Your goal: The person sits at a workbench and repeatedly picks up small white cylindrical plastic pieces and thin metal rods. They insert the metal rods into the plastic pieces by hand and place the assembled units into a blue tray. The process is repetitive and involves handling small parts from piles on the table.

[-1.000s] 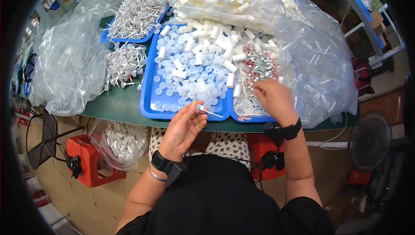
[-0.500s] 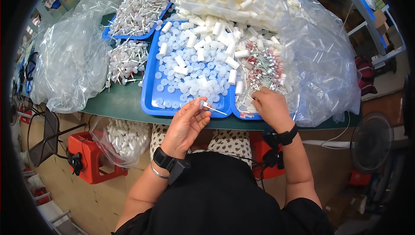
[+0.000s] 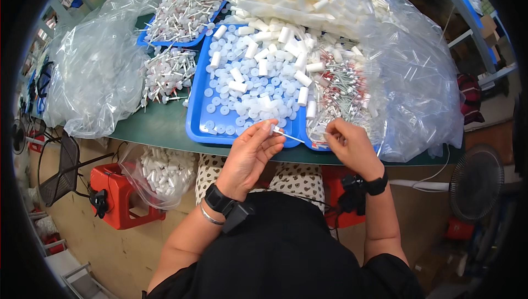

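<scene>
Left hand (image 3: 250, 156) still pinches a thin white stick (image 3: 286, 136) over the blue tray (image 3: 199, 113); right hand (image 3: 349, 145) has withdrawn nearer, grip closed, contents unclear.

right hand (image 3: 352, 148) grip hidden, thin stick (image 3: 287, 136) tiny

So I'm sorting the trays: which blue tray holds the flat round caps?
The big blue tray nearest the left hand; the others hold thin sticks.

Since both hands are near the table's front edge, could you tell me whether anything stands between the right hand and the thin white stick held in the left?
Nothing visible does. The left hand pinches the thin white stick at the blue tray's front rim, and the right hand is just beyond its free tip, open gap between.
</scene>
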Tool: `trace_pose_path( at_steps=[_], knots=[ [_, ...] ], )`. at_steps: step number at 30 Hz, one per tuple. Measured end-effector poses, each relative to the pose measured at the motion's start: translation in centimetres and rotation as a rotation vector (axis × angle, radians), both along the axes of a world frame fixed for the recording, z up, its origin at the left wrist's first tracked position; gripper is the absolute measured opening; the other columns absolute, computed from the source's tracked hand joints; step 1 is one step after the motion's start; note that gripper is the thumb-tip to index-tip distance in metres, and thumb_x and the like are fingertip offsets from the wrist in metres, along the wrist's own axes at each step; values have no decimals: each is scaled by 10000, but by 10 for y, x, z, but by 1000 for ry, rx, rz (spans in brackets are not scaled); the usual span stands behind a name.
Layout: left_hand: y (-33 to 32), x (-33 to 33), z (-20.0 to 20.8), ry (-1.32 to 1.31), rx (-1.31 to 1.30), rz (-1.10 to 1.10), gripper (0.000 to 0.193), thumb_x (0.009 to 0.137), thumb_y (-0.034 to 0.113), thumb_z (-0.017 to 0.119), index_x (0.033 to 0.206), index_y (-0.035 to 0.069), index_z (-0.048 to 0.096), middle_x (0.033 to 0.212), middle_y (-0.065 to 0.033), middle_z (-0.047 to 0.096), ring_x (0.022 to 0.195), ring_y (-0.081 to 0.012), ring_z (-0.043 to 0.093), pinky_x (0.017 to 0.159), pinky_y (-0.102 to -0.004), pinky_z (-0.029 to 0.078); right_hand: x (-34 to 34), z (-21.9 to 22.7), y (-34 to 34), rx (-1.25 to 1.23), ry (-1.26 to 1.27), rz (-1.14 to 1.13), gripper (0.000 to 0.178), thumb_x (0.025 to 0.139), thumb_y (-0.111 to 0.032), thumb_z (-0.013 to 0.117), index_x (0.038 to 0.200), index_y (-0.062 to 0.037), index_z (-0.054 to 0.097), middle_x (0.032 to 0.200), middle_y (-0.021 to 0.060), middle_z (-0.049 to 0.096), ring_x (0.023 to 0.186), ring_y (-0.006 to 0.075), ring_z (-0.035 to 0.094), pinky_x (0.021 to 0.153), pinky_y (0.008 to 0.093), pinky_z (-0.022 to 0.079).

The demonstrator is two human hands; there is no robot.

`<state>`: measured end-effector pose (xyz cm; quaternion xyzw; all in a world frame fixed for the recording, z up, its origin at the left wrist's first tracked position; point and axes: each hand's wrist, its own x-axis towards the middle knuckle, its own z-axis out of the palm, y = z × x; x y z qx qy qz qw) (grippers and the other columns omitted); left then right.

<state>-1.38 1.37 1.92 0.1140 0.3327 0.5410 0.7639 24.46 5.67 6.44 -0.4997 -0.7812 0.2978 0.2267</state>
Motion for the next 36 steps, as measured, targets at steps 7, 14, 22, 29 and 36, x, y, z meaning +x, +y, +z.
trace_pose_path(
  at_steps=[7,14,22,29,36],
  knots=[
    [2,8,4,-13,26,-23,349,1055,243,619,1292,-13,608,1076,-95,699,999,-168,712,897,-281,599,-20,14,-20,15,69,56,114,909,-36,709,956,-8,610,783,100,665,635,200,662,608,309,528],
    [0,7,-2,-5,37,-16,333,1052,204,620,1295,-23,609,1106,-105,702,1017,-177,713,905,-282,599,-25,7,-24,33,86,47,117,921,-51,712,968,-9,614,775,89,670,622,171,657,590,299,523],
    [-5,13,1,152,198,-157,431,1049,189,624,1427,-8,556,1343,-132,656,1139,-175,661,956,-295,533,-36,-5,-24,-505,452,-58,117,1003,-95,656,1005,7,598,769,60,667,627,109,648,557,270,501],
    [-3,3,6,175,156,-202,439,1044,214,638,1427,13,562,1345,-113,661,1147,-158,651,947,-289,524,-49,-10,-34,-105,273,-20,86,972,-68,685,987,7,646,763,77,681,629,170,671,547,310,505],
    [-7,10,-7,90,83,-136,418,1040,240,645,1388,15,587,1326,-115,668,1149,-161,653,1004,-317,523,-62,-18,-29,321,168,10,103,875,-48,777,918,-30,685,788,127,699,626,266,678,557,360,507]
  ],
)
